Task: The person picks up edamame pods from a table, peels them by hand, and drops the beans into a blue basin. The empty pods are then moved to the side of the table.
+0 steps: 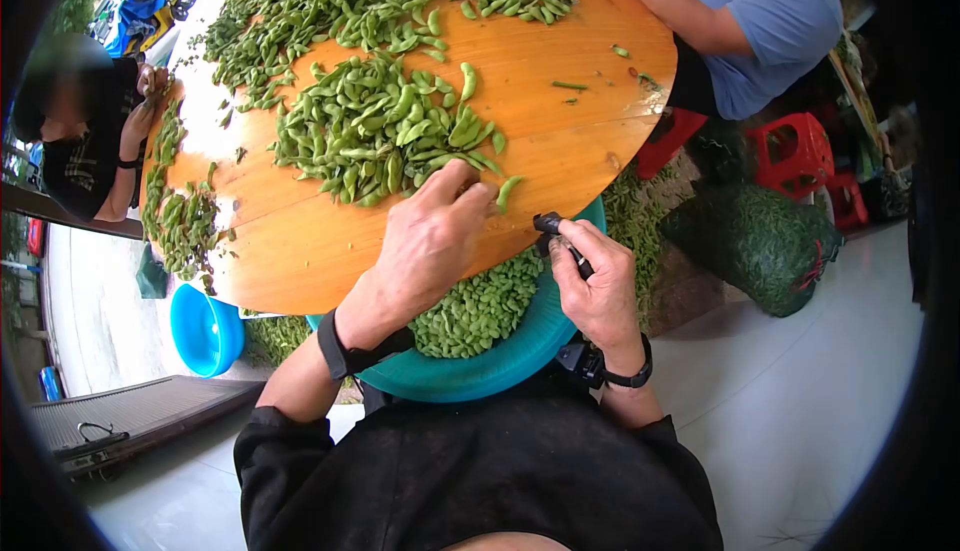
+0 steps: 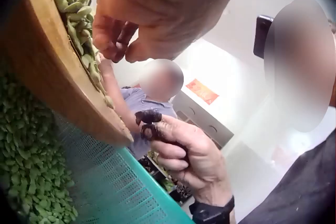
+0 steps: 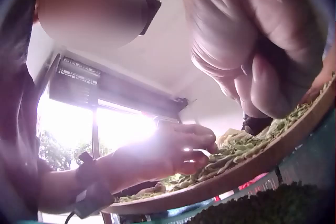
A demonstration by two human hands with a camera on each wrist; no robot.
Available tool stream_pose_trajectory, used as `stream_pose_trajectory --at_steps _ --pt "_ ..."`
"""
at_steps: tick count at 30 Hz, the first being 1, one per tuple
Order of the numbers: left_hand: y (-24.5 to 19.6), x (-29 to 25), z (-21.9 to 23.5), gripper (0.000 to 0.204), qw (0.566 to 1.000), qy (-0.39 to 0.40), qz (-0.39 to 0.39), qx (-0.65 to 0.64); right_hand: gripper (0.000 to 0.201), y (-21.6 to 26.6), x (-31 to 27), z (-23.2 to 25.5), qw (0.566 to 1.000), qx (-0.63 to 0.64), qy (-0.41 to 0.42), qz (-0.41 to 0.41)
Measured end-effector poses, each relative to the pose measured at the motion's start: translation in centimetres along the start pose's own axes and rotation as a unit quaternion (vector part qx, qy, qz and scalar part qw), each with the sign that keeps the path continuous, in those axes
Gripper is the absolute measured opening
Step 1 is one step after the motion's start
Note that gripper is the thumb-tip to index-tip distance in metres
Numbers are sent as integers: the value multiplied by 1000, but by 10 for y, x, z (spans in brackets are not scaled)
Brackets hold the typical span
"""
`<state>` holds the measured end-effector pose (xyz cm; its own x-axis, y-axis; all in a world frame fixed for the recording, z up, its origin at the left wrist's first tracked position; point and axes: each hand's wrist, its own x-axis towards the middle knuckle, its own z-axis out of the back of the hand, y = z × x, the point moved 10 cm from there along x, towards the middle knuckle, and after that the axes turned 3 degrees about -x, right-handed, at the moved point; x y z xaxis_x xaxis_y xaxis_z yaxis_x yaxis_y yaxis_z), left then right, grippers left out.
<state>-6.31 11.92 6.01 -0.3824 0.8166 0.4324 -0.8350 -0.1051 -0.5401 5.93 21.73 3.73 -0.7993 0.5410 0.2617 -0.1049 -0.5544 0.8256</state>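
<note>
A heap of green soybean pods lies on the round wooden table. My left hand is over the near edge of this heap, its fingers bent downward and a loose pod just beside the fingertips. In the left wrist view no pod shows between its thumb and fingers. My right hand is at the table's edge above the basin, fingers curled, with dark coverings on the forefinger and thumb tips; nothing shows pinched there. Below, a teal basin holds shelled green beans.
A larger pod heap spreads behind. One person in black is at the left, another in blue at the right. A blue basin, red stools and a full green mesh bag stand on the floor.
</note>
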Motion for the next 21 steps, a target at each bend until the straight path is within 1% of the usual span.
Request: stream_pose_trajectory --at_steps 1,3,4,5,7,8,10,11,12,13,14,15,16,17,18,19,20,21 --pt "0 3 -4 20 1000 -1 1 0 23 -1 0 1 1000 -7 0 -6" --pt "3 7 -23 23 997 48 9 63 22 -2 -2 2 1000 -7 -3 -5" --pt "8 8 -32 23 994 72 37 70 21 -3 -4 4 1000 -7 -7 -6" --pt "10 8 -35 23 994 73 35 69 20 -4 -5 6 1000 -8 -12 -7" --pt "8 8 -36 18 992 57 7 111 21 -6 -9 10 1000 -12 -16 -14" --pt "8 8 -36 18 992 58 6 110 21 -8 -10 11 1000 -15 -16 -19" --pt "5 7 -28 16 997 23 -5 77 21 -11 -10 11 1000 -7 -22 -21" --pt "2 6 -26 16 997 23 -4 77 21 -12 -11 12 999 3 -27 -23" --pt "0 5 -24 15 999 34 15 36 21 -12 -10 10 999 3 -27 -23" --pt "-2 3 -22 15 998 44 36 -5 20 -24 -12 6 994 70 -21 -87" --pt "-6 1 -18 15 998 45 36 -5 19 -36 -15 0 979 137 -14 -150" --pt "-8 -2 -18 15 993 64 55 -82 19 -31 -13 0 979 137 -14 -151" --pt "-8 -7 -21 14 981 82 74 -159 19 -30 -13 -6 957 218 12 -192" --pt "-9 -11 -20 14 981 82 74 -160 20 -30 -15 -15 926 297 38 -231" --pt "-8 -17 -22 13 973 93 84 -192 21 -30 -16 -20 915 327 49 -232" --pt "-8 -23 -25 12 964 104 94 -225 21 -30 -16 -23 914 327 51 -234" --pt "-9 -28 -26 12 964 104 96 -225 21 -26 -14 -24 921 321 45 -214" --pt "0 -37 -32 12 938 97 164 -291 20 -23 -13 -24 928 316 39 -193"
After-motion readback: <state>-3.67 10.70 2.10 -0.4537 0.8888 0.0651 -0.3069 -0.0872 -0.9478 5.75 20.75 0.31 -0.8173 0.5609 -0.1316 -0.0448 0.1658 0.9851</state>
